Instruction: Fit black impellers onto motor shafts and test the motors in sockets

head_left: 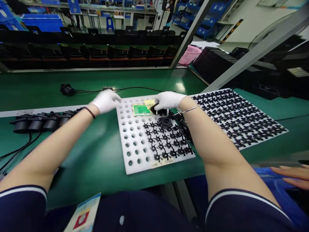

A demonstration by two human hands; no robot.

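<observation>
At our far left we have a row of black cylindrical housings (pixel 41 125) on the green workbench (pixel 94 154), their cables running off toward the edge of view. Behind them lies a black plug (pixel 67 90) with a thin cord leading right.

Our left hand (pixel 107 100), gloved in white, is over the upper left corner of the white perforated tray (pixel 136 170). It is blurred, its fingers slightly bent and partly spread; we cannot tell whether it has hold of anything.

On the tray, the left columns show open round holes, while black fan impellers (pixel 165 145) sit in rows over the lower right part. We judge the tray partly laden, with a good share of its holes unused. A green label card (pixel 141 110) and a yellow note (pixel 149 103) lie near its top, and a handwritten paper strip (pixel 162 163) along its near edge.

Our right hand (pixel 167 100), also gloved, curls down over dark parts beside the note. Its fingers are bent close together, but we cannot tell whether they grip a piece or only touch it. A square black fan frame (pixel 165 122) lies just below.

Farther right, a white sheet (pixel 263 141) carries many close rows of similar black impellers, seemingly well filled. Another person's hand (pixel 294 175) shows at the right edge.
</observation>
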